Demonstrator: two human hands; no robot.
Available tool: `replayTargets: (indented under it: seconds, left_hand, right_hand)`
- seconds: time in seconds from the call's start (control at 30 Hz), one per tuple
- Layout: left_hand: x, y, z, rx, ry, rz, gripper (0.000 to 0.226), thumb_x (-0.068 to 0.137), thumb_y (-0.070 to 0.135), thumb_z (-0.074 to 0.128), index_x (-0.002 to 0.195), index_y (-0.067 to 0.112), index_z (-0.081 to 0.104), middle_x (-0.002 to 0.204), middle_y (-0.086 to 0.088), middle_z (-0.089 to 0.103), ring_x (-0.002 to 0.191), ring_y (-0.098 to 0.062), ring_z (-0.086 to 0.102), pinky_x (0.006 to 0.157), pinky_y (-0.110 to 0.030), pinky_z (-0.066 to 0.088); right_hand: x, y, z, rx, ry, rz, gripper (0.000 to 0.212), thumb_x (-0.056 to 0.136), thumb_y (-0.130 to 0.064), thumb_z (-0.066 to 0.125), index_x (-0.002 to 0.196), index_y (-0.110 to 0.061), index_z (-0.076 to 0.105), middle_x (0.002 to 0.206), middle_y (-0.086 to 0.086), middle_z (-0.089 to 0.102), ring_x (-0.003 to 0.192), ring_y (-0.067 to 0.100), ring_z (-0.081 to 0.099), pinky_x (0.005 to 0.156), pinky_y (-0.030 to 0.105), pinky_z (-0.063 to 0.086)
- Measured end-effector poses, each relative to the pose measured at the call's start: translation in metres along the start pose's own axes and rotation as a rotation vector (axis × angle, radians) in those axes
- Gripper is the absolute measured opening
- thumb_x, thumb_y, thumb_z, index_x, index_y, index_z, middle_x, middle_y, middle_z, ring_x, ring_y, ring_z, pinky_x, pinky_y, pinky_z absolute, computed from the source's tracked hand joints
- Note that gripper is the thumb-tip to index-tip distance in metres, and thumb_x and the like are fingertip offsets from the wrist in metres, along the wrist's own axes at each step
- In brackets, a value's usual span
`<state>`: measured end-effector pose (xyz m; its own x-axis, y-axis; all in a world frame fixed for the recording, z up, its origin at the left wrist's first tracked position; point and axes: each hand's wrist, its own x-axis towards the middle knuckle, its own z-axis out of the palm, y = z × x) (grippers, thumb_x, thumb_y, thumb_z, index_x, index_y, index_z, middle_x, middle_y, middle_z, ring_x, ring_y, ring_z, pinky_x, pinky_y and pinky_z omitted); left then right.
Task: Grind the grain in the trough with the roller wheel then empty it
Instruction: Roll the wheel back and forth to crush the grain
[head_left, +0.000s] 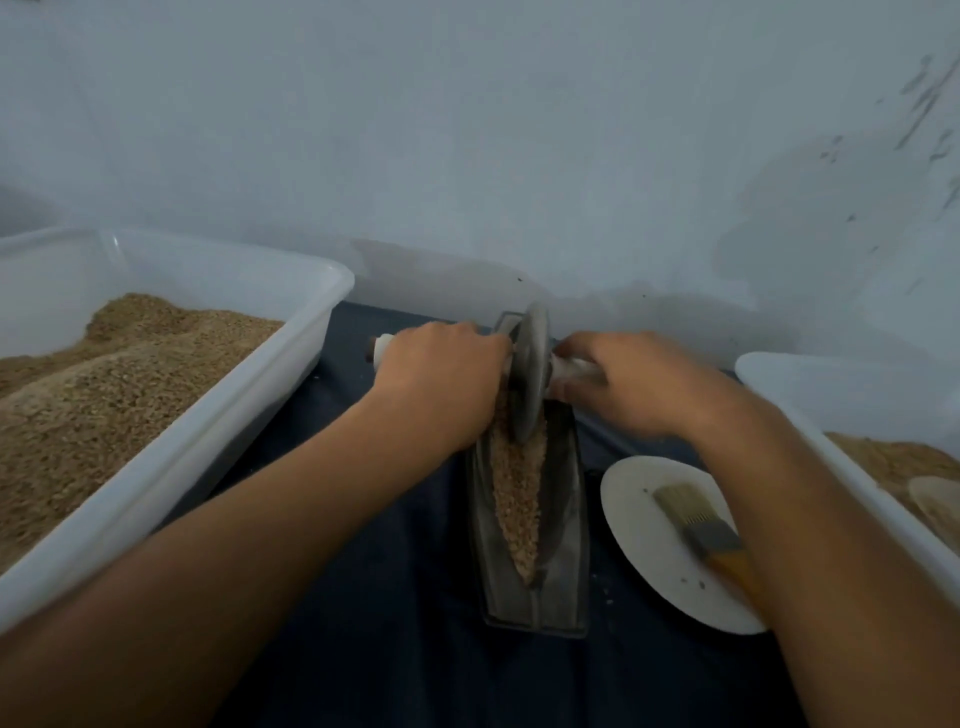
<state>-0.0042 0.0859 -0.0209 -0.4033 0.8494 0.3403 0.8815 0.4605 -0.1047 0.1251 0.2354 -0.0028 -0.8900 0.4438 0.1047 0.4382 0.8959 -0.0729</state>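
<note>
Both hands, left and right, wrap the pale axle either side of a grey metal wheel, standing at the far end of the narrow dark trough. Coarse tan grain fills its groove.

The trough is flanked by a large grain tub on the left and a white plate with a brush on the right. Open dark bench is left between tub and trough. The far side is closed by the wall.
</note>
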Motion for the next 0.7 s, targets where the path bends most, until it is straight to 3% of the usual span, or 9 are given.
replayTargets:
  seconds: [0.2,0.4,0.53,0.7]
  left_hand:
    - [-0.005,-0.002,-0.015,0.001,-0.015,0.043,0.017,0.092,0.034,0.051,0.105,0.027,0.058,0.103,-0.004,0.062,0.095,-0.030,0.061,0.066,-0.035,0.036]
    - [-0.022,0.003,-0.044,0.125,-0.066,0.148,0.017,0.086,0.040,0.056,0.081,0.027,0.048,0.070,0.006,0.041,0.058,-0.014,0.040,0.054,-0.031,0.032]
    - [-0.036,0.006,-0.059,0.175,-0.035,0.188,0.030,0.080,0.043,0.063,0.068,0.027,0.040,0.065,0.007,0.041,0.053,-0.011,0.036,0.046,-0.025,0.021]
    - [-0.030,0.006,-0.052,0.126,-0.123,0.148,0.025,0.087,0.033,0.059,0.067,0.025,0.046,0.065,0.006,0.043,0.054,-0.012,0.040,0.048,-0.027,0.027]
  right_hand:
    - [-0.003,-0.007,-0.010,-0.059,-0.087,-0.007,0.045,0.090,-0.061,0.057,0.123,-0.032,0.056,0.121,0.004,0.064,0.102,0.026,0.060,0.077,0.036,0.046]
    - [-0.027,-0.027,-0.040,-0.082,-0.283,-0.031,0.043,0.068,-0.068,0.072,0.098,-0.046,0.050,0.090,-0.018,0.058,0.078,0.004,0.055,0.063,0.031,0.043]
    - [-0.041,-0.038,-0.053,-0.058,-0.342,-0.069,0.049,0.065,-0.069,0.073,0.104,-0.056,0.046,0.090,-0.024,0.055,0.081,-0.003,0.052,0.063,0.025,0.040]
    - [-0.035,-0.033,-0.046,-0.070,-0.315,-0.021,0.044,0.069,-0.071,0.066,0.106,-0.051,0.054,0.096,-0.023,0.058,0.082,0.001,0.054,0.066,0.028,0.044]
